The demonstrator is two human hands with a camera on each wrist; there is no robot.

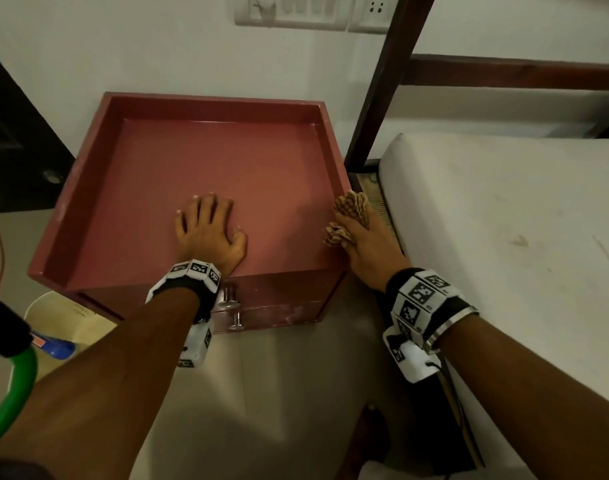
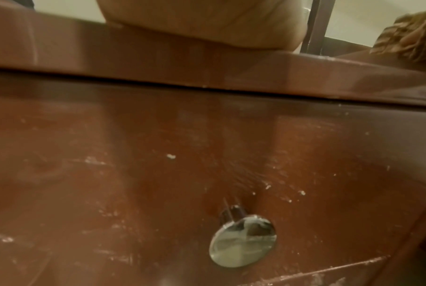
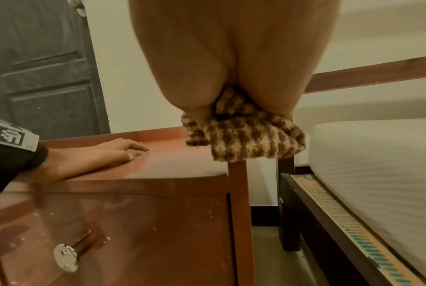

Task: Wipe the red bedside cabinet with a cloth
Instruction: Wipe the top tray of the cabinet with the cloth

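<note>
Right hand [image 1: 361,233] is gripping the bunched cloth [image 1: 351,211] at the red cabinet [image 1: 199,174]'s right rim, tabletop stretching leftward from those fingers; left hand [image 1: 209,230] is lying flat, fingers spread, bracing mid-top.

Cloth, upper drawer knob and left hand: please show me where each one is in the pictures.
cloth [image 3: 246,139]: right wrist view, on the bunched checked fabric below the fist.
upper drawer knob [image 2: 243,241]: left wrist view, on its round metal face.
left hand [image 1: 209,230]: head view, on the back of the hand.
</note>
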